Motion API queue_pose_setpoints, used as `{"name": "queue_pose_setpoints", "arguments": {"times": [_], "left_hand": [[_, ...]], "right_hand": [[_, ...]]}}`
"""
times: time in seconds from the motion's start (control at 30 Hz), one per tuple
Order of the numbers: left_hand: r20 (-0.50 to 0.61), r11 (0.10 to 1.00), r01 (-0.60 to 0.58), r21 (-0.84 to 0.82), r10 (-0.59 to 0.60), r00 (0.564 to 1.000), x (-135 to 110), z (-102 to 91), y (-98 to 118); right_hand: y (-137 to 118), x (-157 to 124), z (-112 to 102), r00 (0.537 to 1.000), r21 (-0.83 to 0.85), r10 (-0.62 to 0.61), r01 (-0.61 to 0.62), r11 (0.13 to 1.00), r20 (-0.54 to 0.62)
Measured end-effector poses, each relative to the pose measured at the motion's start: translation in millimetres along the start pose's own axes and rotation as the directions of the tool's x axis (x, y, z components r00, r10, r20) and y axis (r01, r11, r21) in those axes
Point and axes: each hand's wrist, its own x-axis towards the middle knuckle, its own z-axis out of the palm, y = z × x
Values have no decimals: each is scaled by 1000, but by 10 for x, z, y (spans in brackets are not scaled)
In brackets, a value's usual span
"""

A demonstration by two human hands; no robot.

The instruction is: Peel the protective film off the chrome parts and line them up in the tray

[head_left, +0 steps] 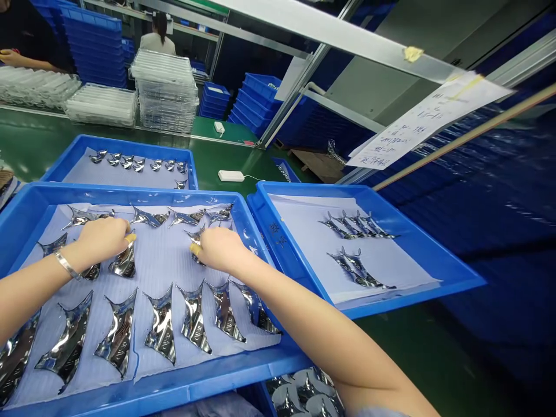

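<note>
In the large blue plastic tray (26, 214), my left hand (102, 236) pinches a shiny chrome tapered part (124, 262), whose long axis runs towards me. Just beyond, near the tray's middle, my right hand (221, 246) curls onto another chrome piece (196, 236); I cannot tell whether it grips.

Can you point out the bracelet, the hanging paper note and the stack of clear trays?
bracelet (66, 265): head view, silver band across the left wrist.
paper note (417, 126): head view, middle of the written sheet.
stack of clear trays (165, 95): head view, its front face.
</note>
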Motion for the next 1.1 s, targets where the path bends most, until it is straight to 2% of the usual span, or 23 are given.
{"name": "queue_pose_setpoints", "arguments": {"times": [0.13, 0.27, 0.33, 0.43, 0.5, 0.6, 0.67, 0.7, 0.77, 0.83, 0.87, 0.93, 1.0, 1.1], "left_hand": [[-24, 997, 20, -69, -21, 999, 24, -8, 37], [-91, 951, -23, -310, -6, 996, -71, -168, 47], [-110, 853, -111, -511, 63, 992, -195, -262, 72], [-136, 580, -218, -785, 181, 974, -450, -347, 139], [-155, 384, -231, -894, 219, 963, -621, -351, 186], [-171, 129, -203, -971, 223, 960, -811, -298, 245], [-175, -8, -176, -984, 193, 966, -887, -249, 282], [-172, -62, -164, -985, 177, 969, -914, -226, 302], [-158, -140, -135, -981, 163, 974, -951, -186, 343], [-130, -187, -96, -978, 180, 975, -975, -154, 377], [-115, -204, -75, -976, 191, 975, -982, -140, 385], [-76, -200, -37, -979, 193, 978, -994, -118, 378], [-54, -126, -33, -991, 168, 984, -1006, -104, 341], [-93, 49, -104, -993, 182, 979, -1043, -94, 270]], "right_hand": [[-26, -270, 26, 997, 13, -81, 81, 997, 7], [-62, -434, 76, 983, 82, -180, 177, 981, 24], [-56, -469, 66, 970, 131, -243, 237, 963, 24], [-31, -464, 24, 930, 330, -368, 350, 877, -10], [-32, -431, 18, 886, 586, -461, 396, 707, -43], [-96, -372, 96, 795, 888, -598, 343, 306, -101], [-170, -347, 199, 747, 966, -648, 249, 69, -146], [-208, -342, 254, 741, 983, -654, 185, -17, -151], [-269, -353, 348, 750, 991, -649, 69, -114, -127], [-294, -388, 400, 767, 989, -631, 25, -146, -113], [-291, -413, 407, 778, 988, -615, 50, -147, -131], [-262, -477, 389, 791, 978, -577, 175, -109, -206], [-215, -549, 347, 778, 931, -534, 362, -50, -332], [-153, -640, 285, 719, 808, -458, 589, 3, -522]]}}
